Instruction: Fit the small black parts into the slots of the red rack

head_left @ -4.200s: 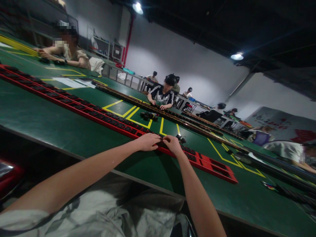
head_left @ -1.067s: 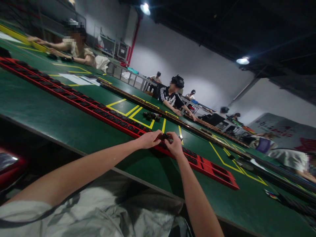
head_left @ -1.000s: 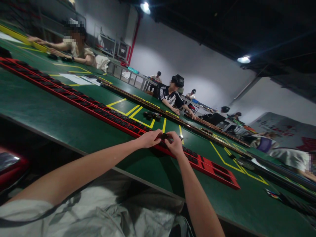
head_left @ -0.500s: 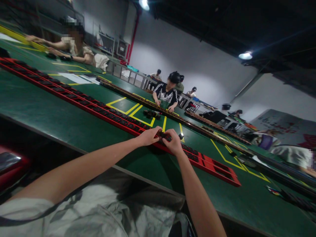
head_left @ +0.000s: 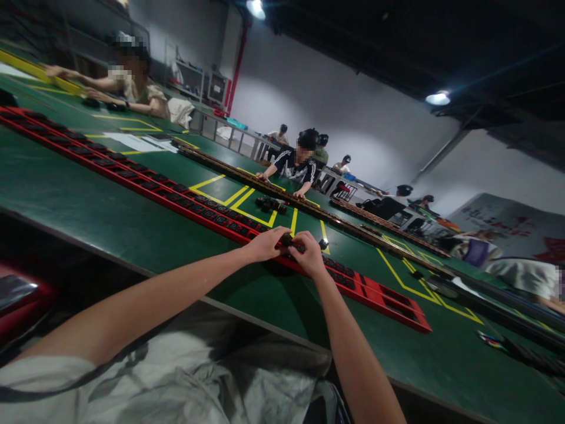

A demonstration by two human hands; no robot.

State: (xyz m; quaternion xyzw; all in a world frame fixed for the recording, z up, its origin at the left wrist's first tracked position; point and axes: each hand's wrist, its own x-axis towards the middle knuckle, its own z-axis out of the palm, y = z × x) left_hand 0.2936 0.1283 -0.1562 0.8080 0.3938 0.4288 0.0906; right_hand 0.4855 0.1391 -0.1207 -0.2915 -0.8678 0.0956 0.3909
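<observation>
A long red frame (head_left: pixel 185 219) with rows of black square pieces in it runs slantwise across the green table. Over its right half, my left hand (head_left: pixel 270 244) and my right hand (head_left: pixel 309 252) meet with fingertips bent inward. Between them is a small black part (head_left: pixel 286 239), pinched by both hands; its exact kind is too small to make out. Just beyond my right hand, a separate small black piece (head_left: pixel 323 244) lies on the table. The frame's right end has open red slots (head_left: pixel 397 303).
Behind the frame lies a pile of black parts (head_left: pixel 270 204) amid yellow tape lines (head_left: pixel 212 184). A long brown rail (head_left: pixel 238 172) crosses the table farther back, where a co-worker (head_left: pixel 296 165) leans over it. White papers (head_left: pixel 132 141) lie left. Dark cables (head_left: pixel 525 350) lie right.
My hands stay nearly in place, and the black part between them has turned or shifted slightly. Across the table, the co-worker's hands have moved to the left along the rail.
</observation>
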